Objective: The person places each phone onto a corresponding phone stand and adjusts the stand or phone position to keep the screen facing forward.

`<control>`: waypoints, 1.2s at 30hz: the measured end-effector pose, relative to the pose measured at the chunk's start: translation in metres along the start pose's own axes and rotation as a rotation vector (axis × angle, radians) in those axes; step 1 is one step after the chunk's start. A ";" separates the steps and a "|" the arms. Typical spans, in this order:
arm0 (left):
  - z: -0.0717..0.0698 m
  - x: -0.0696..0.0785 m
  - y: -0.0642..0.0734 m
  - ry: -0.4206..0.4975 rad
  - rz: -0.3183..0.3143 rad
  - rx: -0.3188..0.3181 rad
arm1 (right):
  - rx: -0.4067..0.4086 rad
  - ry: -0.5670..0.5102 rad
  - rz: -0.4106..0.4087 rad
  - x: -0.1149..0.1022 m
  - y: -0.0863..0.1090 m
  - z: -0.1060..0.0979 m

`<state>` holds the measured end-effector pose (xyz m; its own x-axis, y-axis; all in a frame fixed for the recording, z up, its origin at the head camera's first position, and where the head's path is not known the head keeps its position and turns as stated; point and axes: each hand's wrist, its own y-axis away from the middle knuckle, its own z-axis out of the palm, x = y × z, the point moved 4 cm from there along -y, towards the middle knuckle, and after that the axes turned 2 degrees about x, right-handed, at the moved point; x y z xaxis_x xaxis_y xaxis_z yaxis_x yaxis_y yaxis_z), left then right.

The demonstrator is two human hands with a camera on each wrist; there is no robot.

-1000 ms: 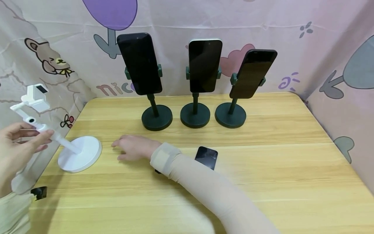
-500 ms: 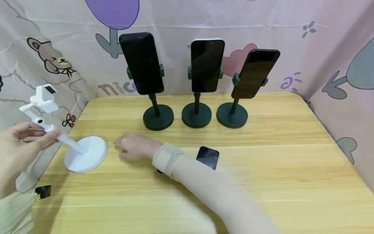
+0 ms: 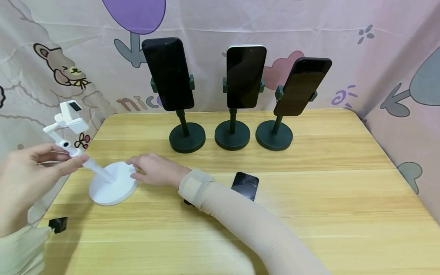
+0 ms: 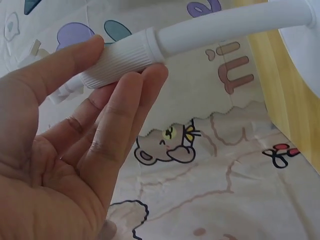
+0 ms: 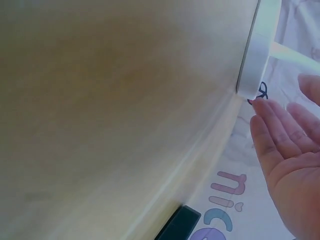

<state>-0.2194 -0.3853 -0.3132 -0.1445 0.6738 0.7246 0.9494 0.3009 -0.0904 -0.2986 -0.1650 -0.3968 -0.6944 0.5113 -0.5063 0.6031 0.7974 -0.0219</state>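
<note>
A white phone stand (image 3: 115, 191) with a round base is at the left of the wooden table, its pole leaning left. My left hand (image 3: 38, 175) pinches the pole between thumb and fingers. In the left wrist view, those fingers are at the ribbed collar (image 4: 120, 57). Beside the base's right edge is my right hand (image 3: 156, 170), fingers loosely bent and overlapping the rim. Seen in the right wrist view, its fingertips (image 5: 261, 106) meet or nearly meet the base's edge (image 5: 257, 55); contact is hard to tell. The stand's clamp (image 3: 70, 116) holds no phone.
Three dark green stands (image 3: 187, 137) line the back, each holding a black-screened phone (image 3: 245, 78). Another phone (image 3: 245, 185) lies on the table, partly behind my right sleeve (image 3: 240, 214). A small black thing (image 3: 187, 202) shows under that sleeve. Patterned cloth (image 3: 343, 46) hangs behind.
My left hand has moved the white stand rightward along the table, towards my right hand. The right hand has stayed nearly in place, and its fingers now overlap the base's rim.
</note>
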 end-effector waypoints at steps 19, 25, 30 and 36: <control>0.019 0.036 0.009 -0.169 0.214 -0.031 | 0.010 -0.116 -0.109 -0.005 0.007 -0.004; 0.025 0.045 0.007 -0.186 0.256 -0.048 | 0.032 -0.155 -0.123 -0.002 0.012 -0.008; 0.033 0.053 0.007 -0.213 0.299 -0.054 | 0.045 -0.173 -0.127 0.002 0.016 -0.010; 0.043 0.062 0.007 -0.165 0.315 -0.105 | 0.071 -0.182 -0.145 0.008 0.020 -0.013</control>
<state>-0.2333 -0.3122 -0.2983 0.1242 0.8250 0.5514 0.9766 -0.0034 -0.2149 -0.2970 -0.1404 -0.3901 -0.6973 0.3216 -0.6405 0.5326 0.8305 -0.1628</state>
